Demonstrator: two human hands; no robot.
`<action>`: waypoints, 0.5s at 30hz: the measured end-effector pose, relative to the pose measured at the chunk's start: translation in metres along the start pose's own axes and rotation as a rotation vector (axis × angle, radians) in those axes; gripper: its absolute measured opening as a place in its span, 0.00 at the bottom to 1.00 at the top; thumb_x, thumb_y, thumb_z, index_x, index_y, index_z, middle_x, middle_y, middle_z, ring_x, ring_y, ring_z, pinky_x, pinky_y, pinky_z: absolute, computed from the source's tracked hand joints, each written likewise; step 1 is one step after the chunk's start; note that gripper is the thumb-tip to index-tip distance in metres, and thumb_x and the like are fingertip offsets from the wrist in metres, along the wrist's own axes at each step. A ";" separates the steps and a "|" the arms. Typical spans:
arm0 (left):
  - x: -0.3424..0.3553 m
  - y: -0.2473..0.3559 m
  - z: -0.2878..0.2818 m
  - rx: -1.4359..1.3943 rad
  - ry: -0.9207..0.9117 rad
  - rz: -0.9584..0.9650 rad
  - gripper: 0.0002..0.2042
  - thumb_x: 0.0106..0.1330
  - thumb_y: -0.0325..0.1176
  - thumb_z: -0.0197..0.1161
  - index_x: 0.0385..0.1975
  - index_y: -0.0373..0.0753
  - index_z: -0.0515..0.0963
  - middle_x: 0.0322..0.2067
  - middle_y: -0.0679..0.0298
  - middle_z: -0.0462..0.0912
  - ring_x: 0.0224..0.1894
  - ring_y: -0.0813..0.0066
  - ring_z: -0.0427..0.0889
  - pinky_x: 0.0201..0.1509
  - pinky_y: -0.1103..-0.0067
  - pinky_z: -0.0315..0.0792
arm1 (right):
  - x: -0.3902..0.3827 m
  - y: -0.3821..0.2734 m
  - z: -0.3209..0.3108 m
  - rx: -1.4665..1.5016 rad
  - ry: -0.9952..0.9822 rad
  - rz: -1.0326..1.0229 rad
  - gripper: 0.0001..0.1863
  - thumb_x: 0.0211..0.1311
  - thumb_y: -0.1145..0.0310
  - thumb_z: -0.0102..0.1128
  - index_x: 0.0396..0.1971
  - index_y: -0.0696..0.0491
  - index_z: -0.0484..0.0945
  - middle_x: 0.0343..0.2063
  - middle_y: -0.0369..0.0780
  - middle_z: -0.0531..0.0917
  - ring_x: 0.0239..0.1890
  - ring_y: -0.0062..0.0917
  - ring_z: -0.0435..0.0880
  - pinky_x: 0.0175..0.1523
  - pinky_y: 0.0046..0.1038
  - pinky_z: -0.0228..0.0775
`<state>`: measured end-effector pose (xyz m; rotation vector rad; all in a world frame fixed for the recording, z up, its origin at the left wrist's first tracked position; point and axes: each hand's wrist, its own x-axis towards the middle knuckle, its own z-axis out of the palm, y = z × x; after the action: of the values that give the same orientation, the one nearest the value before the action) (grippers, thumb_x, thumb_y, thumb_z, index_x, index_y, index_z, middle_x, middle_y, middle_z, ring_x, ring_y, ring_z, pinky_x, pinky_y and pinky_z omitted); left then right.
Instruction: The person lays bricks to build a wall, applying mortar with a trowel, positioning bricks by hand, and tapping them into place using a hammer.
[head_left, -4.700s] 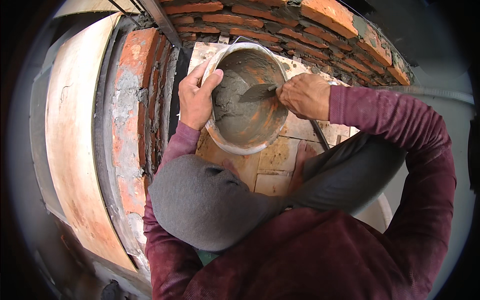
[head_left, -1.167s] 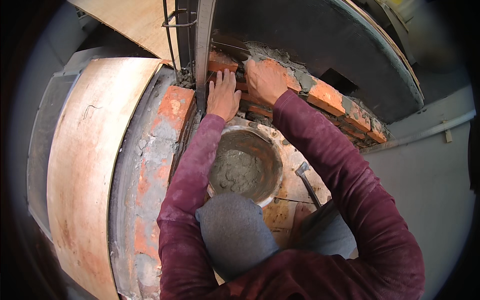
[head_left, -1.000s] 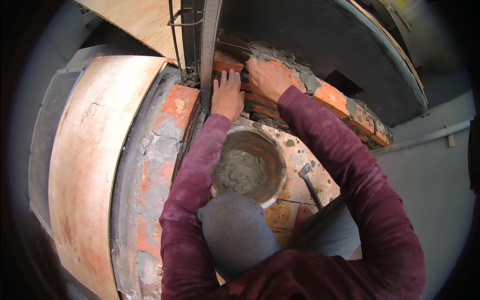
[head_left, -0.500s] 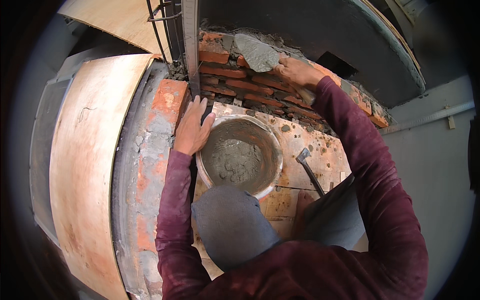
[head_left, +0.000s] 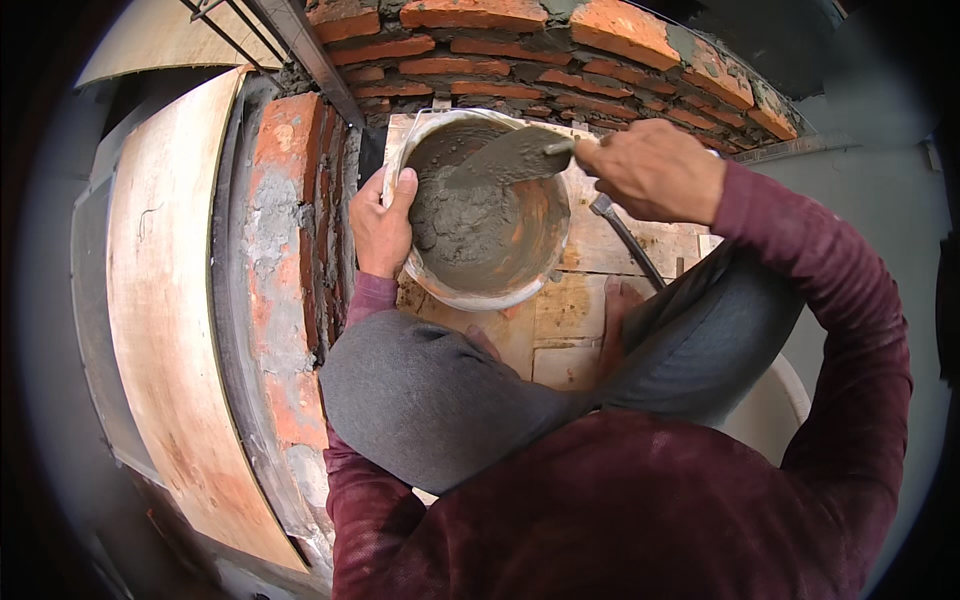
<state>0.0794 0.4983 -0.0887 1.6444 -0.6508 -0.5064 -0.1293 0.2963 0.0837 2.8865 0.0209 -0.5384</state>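
A round bucket (head_left: pixel 556 245) of wet grey mortar (head_left: pixel 465 215) stands on the boards in front of me. My left hand (head_left: pixel 383 225) grips its left rim, thumb on the inside and fingers round the outer wall. In my right hand (head_left: pixel 650 170) is a trowel (head_left: pixel 510 157), held closed by its handle. The mortar-coated blade slants down to the left into the bucket, its tip at the mortar; my fist is just beyond the bucket's right rim.
Beyond the bucket runs a brick wall (head_left: pixel 480 67), with another brick wall (head_left: pixel 275 240) at my left. A hammer-like tool (head_left: pixel 630 240) lies on the wooden boards (head_left: pixel 570 310) to the right. A plywood sheet (head_left: pixel 160 300) lies past the left wall; a metal upright (head_left: pixel 310 55) stands at the corner.
The trowel has come down from the top of the far wall into the bucket. My left hand has taken hold of the bucket rim. The view has tilted nearer to me.
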 end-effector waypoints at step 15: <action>0.018 0.007 0.031 -0.204 -0.016 -0.023 0.16 0.64 0.35 0.69 0.46 0.31 0.82 0.38 0.64 0.85 0.38 0.80 0.80 0.47 0.81 0.73 | 0.007 -0.019 0.083 0.141 -0.062 -0.329 0.10 0.64 0.71 0.50 0.38 0.63 0.68 0.23 0.49 0.80 0.29 0.40 0.86 0.34 0.36 0.78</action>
<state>0.0721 0.4627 -0.0867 1.4579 -0.5727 -0.5835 -0.1535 0.2978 0.0022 3.0181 0.4741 -0.7112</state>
